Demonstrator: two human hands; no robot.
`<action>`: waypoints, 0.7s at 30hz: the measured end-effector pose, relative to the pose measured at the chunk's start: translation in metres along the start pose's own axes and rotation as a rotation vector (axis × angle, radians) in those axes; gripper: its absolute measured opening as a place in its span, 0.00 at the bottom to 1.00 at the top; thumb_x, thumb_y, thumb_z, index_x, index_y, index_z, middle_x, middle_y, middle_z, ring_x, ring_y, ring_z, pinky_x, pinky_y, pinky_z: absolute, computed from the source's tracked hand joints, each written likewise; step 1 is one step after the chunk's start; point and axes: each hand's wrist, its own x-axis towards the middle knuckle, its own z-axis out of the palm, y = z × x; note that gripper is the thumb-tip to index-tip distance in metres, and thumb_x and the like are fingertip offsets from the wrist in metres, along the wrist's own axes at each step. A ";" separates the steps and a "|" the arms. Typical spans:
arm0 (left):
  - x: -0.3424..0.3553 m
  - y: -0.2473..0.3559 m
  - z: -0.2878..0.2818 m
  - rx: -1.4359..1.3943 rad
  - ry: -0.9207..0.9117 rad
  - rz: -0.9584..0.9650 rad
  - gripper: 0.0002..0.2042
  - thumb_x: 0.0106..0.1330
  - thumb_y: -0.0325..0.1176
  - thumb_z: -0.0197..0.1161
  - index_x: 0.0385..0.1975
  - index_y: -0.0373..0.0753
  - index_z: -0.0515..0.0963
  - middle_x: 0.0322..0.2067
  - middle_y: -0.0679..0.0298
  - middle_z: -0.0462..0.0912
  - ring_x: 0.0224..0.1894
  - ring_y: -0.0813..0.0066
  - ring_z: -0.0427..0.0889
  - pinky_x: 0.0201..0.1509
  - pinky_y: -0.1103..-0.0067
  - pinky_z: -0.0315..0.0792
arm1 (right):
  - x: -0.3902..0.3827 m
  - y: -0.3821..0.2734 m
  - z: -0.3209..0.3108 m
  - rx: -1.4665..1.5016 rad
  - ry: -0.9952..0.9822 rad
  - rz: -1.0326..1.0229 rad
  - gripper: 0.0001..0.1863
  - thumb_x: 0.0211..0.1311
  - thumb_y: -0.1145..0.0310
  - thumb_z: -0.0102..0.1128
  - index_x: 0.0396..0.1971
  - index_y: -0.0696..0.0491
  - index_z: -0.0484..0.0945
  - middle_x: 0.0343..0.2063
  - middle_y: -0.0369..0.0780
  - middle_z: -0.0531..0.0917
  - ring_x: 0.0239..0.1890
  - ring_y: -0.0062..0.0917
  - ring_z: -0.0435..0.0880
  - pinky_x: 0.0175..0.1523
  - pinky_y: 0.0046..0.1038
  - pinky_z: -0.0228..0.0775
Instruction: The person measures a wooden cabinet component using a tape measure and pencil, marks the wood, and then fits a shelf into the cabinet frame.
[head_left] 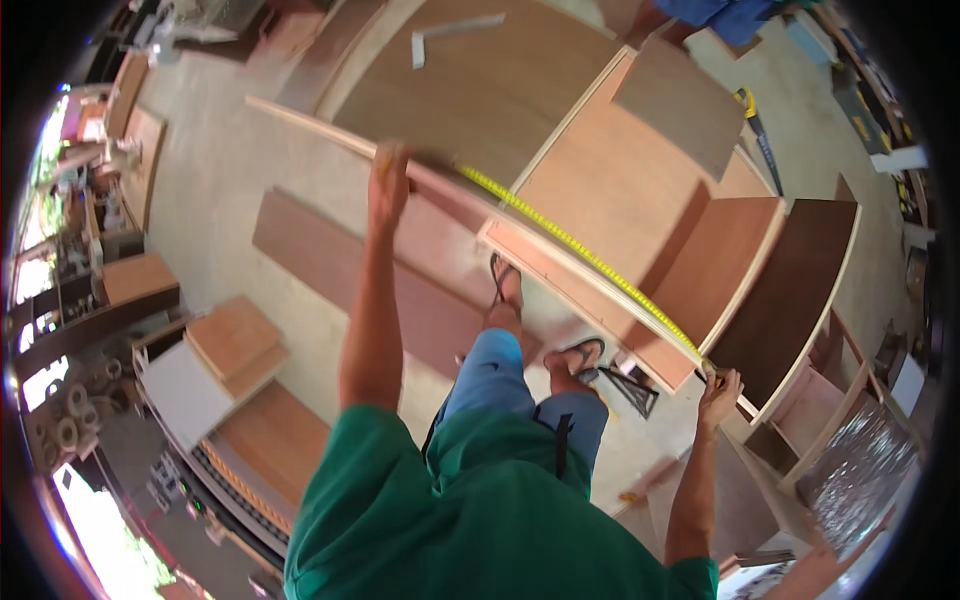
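Note:
A long narrow wooden board (310, 125) runs slantwise in front of me across an open plywood cabinet frame (590, 170). My left hand (390, 180) is closed around the board, its fingers smeared by motion. A yellow tape measure (580, 248) lies stretched along the board, from a dark blur beside my left hand down to my right hand. At the board's near right end my right hand (720, 393) is closed, pinching the tape's end at the cabinet's corner. Its fingertips are partly hidden.
A metal square (455, 38) rests on a large brown panel (480, 85). A handsaw (760, 140) lies beyond the cabinet. A brown plank (310, 235) is on the floor by my feet. Stacked boards (235, 345) stand at left, and a dark open box (790, 290) at right.

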 end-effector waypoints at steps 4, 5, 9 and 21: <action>0.039 -0.059 -0.027 0.356 -0.201 0.110 0.17 0.80 0.48 0.58 0.42 0.38 0.81 0.27 0.58 0.82 0.27 0.63 0.82 0.35 0.69 0.78 | -0.006 -0.007 0.027 -0.007 -0.056 -0.046 0.11 0.69 0.66 0.72 0.36 0.55 0.79 0.34 0.42 0.82 0.38 0.43 0.77 0.47 0.41 0.67; 0.043 -0.043 -0.007 0.546 -0.150 0.214 0.18 0.78 0.48 0.59 0.42 0.36 0.84 0.27 0.54 0.83 0.26 0.57 0.81 0.37 0.68 0.79 | -0.005 0.003 0.028 -0.027 -0.024 -0.088 0.11 0.68 0.66 0.73 0.36 0.55 0.80 0.34 0.42 0.82 0.38 0.41 0.78 0.48 0.41 0.67; -0.014 -0.013 0.004 0.660 0.088 0.312 0.14 0.75 0.44 0.63 0.51 0.43 0.85 0.30 0.47 0.84 0.33 0.48 0.82 0.44 0.61 0.79 | -0.007 0.030 0.044 0.021 -0.018 -0.071 0.12 0.71 0.65 0.73 0.37 0.56 0.80 0.35 0.40 0.83 0.39 0.32 0.78 0.50 0.38 0.71; -0.027 -0.039 0.023 0.694 -0.339 -0.198 0.37 0.65 0.36 0.57 0.79 0.42 0.63 0.30 0.44 0.87 0.33 0.42 0.87 0.44 0.54 0.80 | -0.008 0.012 0.055 0.080 -0.061 -0.011 0.11 0.71 0.70 0.73 0.38 0.57 0.78 0.38 0.39 0.81 0.44 0.27 0.78 0.53 0.32 0.75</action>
